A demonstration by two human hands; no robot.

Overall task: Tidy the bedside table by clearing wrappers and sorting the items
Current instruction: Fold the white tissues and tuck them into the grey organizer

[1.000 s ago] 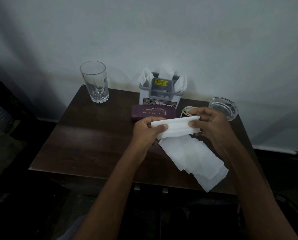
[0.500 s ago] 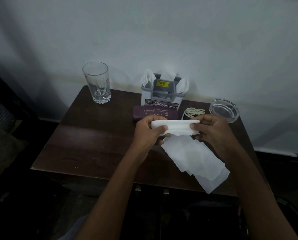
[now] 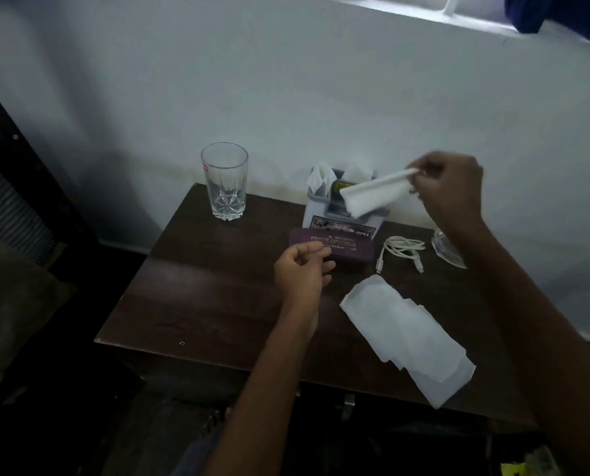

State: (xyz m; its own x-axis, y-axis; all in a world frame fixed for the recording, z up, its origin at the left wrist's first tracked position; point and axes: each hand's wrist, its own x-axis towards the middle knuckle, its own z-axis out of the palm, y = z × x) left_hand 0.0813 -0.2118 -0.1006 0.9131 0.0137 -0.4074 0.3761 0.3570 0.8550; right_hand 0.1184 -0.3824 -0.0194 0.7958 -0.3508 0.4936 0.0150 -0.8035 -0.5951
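Note:
My right hand (image 3: 448, 190) pinches one end of a folded white tissue (image 3: 372, 195) and holds it in the air just above the grey tissue holder (image 3: 341, 221) at the back of the dark wooden bedside table (image 3: 201, 304). More tissues stick up from the holder. My left hand (image 3: 302, 269) hovers over the table with its fingers loosely curled and holds nothing. A stack of flat white tissues (image 3: 407, 334) lies near the table's front right edge.
A purple spectacle case (image 3: 341, 249) lies in front of the holder. An empty drinking glass (image 3: 225, 182) stands at the back left. A coiled white cable (image 3: 401, 250) and a glass ashtray (image 3: 448, 250) sit at the right, the ashtray partly behind my right arm.
My left hand let go of the folded tissue and dropped toward the table. My right hand carried the tissue up and back to the holder. The camera view tilted up.

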